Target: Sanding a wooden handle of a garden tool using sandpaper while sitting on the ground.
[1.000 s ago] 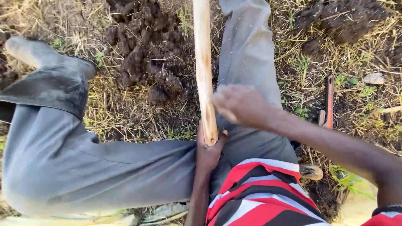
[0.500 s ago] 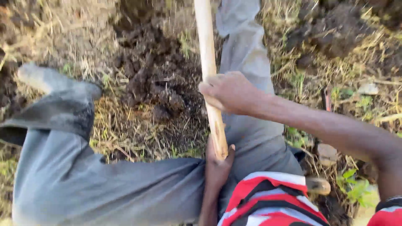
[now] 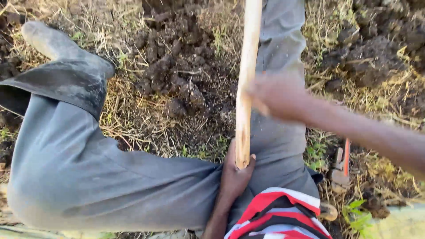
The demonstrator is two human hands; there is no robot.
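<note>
A pale wooden handle (image 3: pixel 246 79) runs from the far edge of the view down toward the person's waist, standing nearly upright between the legs. The left hand (image 3: pixel 235 173) is clenched around its near end, fingers wrapped under the butt of the wood. The right hand (image 3: pixel 275 96) is blurred just right of the handle at mid-length; it lies against the wood, but I cannot tell whether it grips it. Grey trousers (image 3: pixel 88 177) cover both legs, the left one stretched out to the left and ending in a dark rubber boot (image 3: pixel 57 66). Clods of dark turned soil (image 3: pixel 177 71) lie on dry grass beyond the handle. A small tool with a red shaft (image 3: pixel 344 163) rests on the ground to the right, near a striped red shirt (image 3: pixel 279 217).
</note>
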